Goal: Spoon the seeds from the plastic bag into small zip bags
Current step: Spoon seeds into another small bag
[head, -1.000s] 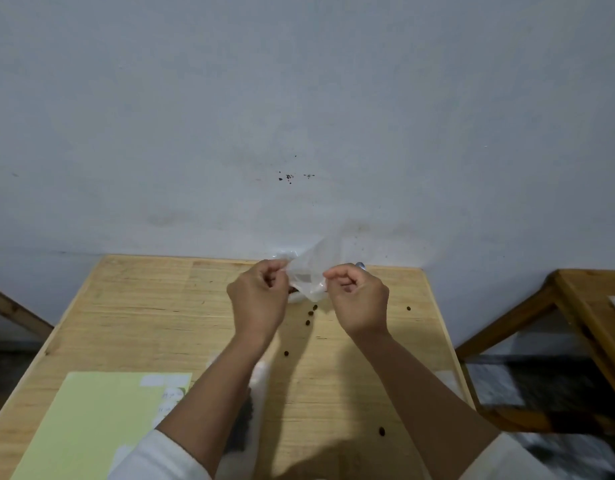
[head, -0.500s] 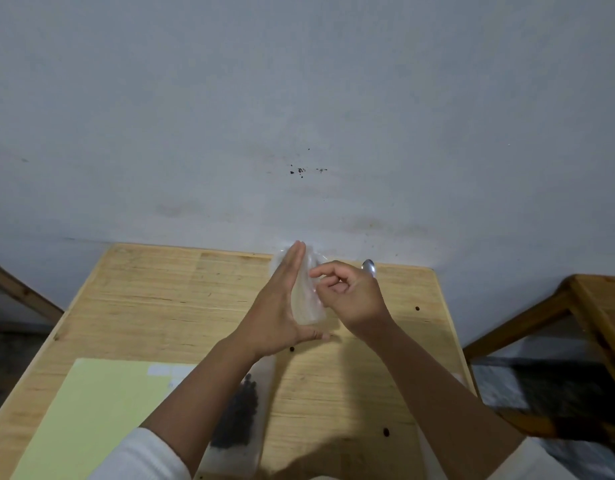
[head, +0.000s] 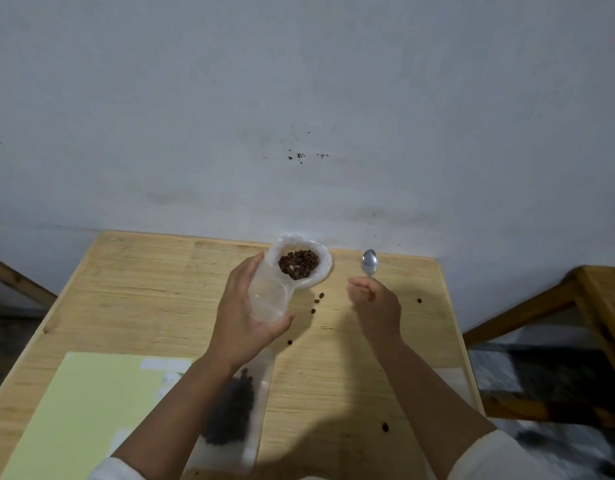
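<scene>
A clear plastic bag (head: 325,263) holding brown seeds (head: 298,264) sits open at the table's far edge. My left hand (head: 245,315) holds a small empty zip bag (head: 268,296) upright between thumb and fingers, just left of the seed bag. To the right, my right hand (head: 375,306) grips a metal spoon (head: 369,262) by its handle, bowl empty and pointing away from me. A filled zip bag of dark seeds (head: 235,410) lies flat near the front, partly under my left forearm.
The wooden table (head: 143,289) stands against a grey wall. A pale green sheet (head: 81,407) covers its front left. Loose seeds (head: 318,299) are scattered around the middle and right. A second wooden table (head: 600,296) stands to the right.
My hands have parted: the right let go of the zip bag and moved right with the spoon, while the left now holds the bag alone. The seed bag came into view.
</scene>
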{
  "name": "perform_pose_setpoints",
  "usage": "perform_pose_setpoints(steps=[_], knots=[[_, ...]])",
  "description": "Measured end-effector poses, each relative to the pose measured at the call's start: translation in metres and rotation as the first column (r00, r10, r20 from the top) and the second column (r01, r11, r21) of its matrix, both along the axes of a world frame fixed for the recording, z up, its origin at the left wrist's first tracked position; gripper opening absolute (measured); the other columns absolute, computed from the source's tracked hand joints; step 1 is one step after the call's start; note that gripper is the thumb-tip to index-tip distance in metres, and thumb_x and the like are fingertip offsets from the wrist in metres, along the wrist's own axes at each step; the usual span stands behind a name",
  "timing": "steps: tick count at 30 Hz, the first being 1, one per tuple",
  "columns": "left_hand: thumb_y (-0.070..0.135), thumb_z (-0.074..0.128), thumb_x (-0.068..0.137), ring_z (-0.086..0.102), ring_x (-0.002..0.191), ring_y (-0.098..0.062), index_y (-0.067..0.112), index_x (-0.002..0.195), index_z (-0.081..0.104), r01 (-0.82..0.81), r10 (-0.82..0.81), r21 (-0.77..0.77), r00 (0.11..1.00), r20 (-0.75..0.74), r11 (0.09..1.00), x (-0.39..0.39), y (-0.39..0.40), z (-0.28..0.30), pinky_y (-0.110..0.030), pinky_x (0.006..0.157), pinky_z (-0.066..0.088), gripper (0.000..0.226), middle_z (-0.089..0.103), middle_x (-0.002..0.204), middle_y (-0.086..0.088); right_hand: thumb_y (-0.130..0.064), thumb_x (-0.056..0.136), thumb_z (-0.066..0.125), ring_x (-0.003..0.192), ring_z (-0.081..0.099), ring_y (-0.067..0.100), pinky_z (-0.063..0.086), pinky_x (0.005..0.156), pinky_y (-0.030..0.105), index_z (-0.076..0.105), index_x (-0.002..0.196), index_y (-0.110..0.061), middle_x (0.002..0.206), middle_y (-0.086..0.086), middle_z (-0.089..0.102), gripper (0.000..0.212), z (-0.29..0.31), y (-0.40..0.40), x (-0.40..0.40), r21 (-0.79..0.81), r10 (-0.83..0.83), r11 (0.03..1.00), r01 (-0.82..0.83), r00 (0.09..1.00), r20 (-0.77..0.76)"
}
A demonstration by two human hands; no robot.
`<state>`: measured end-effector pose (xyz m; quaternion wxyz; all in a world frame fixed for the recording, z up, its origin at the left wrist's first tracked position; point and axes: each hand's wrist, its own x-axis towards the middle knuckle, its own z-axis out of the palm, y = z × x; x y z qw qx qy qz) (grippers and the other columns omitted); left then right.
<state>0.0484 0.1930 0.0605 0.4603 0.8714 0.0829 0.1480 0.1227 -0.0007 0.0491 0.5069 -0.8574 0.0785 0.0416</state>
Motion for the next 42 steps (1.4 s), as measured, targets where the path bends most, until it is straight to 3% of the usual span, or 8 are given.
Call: perform_pose_setpoints(steps=[4,10,20,24,27,31,37,42], knots=[[0.034,0.087,0.058,0.034,0.130,-0.004,0.018,0.142,0.033,-0.065,0.065,0.004,0.997,-0.047,0.998,-0.002,0.005,-0.009,-0.023,0.106,0.028,0.101,0.038,0.144,0.004,-0.019,0.084,0.059,0.084,0.064,0.020,0.054,0.081,0.039,0.070,0.100,-0.018,0.094,0.005,0.069,0.019,-0.050,-0.032,0.011,-0.165,-0.121,0.981,0.103,0.987,-0.103],[0.026,0.088,0.058,0.036,0.128,-0.006,0.019,0.142,0.031,-0.124,0.120,-0.029,0.988,-0.097,0.992,0.006,0.007,-0.020,-0.031,0.108,0.034,0.102,0.037,0.144,0.005,-0.003,0.084,0.061,0.081,0.054,0.019,0.033,0.071,0.020,0.071,0.097,-0.001,0.091,0.014,0.066,0.017,-0.059,-0.030,0.025,-0.278,-0.072,0.958,0.072,0.997,0.010],[0.023,0.087,0.061,0.033,0.127,0.003,0.020,0.143,0.029,-0.140,0.134,-0.070,0.987,-0.085,0.988,0.023,0.009,-0.028,-0.008,0.100,0.027,0.101,0.036,0.142,0.011,-0.005,0.082,0.057,0.089,0.056,0.023,0.037,0.075,0.025,0.064,0.108,-0.010,0.096,0.010,0.064,0.027,-0.079,-0.020,0.037,-0.285,-0.137,0.953,0.108,0.987,-0.085],[0.022,0.087,0.061,0.034,0.130,-0.003,0.019,0.144,0.029,-0.160,0.155,-0.098,0.986,-0.058,0.982,0.030,0.012,-0.027,-0.024,0.106,0.031,0.101,0.037,0.144,0.005,-0.010,0.085,0.058,0.081,0.059,0.019,0.041,0.070,0.022,0.062,0.103,-0.010,0.090,0.005,0.064,0.018,-0.072,-0.024,0.033,-0.216,-0.112,0.972,0.093,0.991,-0.079],[0.024,0.087,0.061,0.033,0.131,-0.004,0.019,0.144,0.029,-0.189,0.184,-0.108,0.982,-0.050,0.976,0.031,0.016,-0.029,-0.026,0.108,0.031,0.101,0.038,0.144,0.004,-0.006,0.086,0.053,0.067,0.055,0.009,0.039,0.055,0.016,0.057,0.107,-0.014,0.080,0.001,0.062,0.022,-0.058,-0.020,0.028,-0.102,-0.154,0.984,0.146,0.985,-0.080],[0.025,0.087,0.061,0.034,0.130,-0.005,0.021,0.143,0.029,-0.216,0.212,-0.123,0.976,-0.045,0.969,0.033,0.019,-0.031,-0.026,0.106,0.032,0.101,0.036,0.142,0.008,-0.009,0.083,0.056,0.065,0.056,0.012,0.045,0.060,0.025,0.063,0.088,-0.018,0.071,-0.002,0.062,0.012,-0.035,-0.009,0.023,-0.011,-0.185,0.983,0.185,0.983,-0.001],[0.026,0.087,0.061,0.032,0.127,-0.002,0.020,0.144,0.026,-0.208,0.203,-0.115,0.978,-0.057,0.971,0.035,0.020,-0.033,-0.025,0.106,0.030,0.104,0.036,0.143,0.004,-0.008,0.083,0.065,0.064,0.055,0.006,0.044,0.059,0.011,0.063,0.086,-0.014,0.073,-0.001,0.064,0.007,-0.001,0.014,0.009,0.068,0.025,0.997,-0.046,0.961,0.276],[0.030,0.086,0.061,0.030,0.124,0.002,0.019,0.145,0.025,-0.197,0.191,-0.079,0.979,-0.075,0.977,0.033,0.021,-0.039,-0.023,0.106,0.028,0.105,0.035,0.142,0.004,-0.014,0.094,0.047,0.067,0.063,0.016,0.053,0.069,0.036,0.063,0.080,-0.013,0.069,0.001,0.067,0.020,-0.006,0.039,0.018,0.129,-0.117,0.987,0.099,0.983,0.144]])
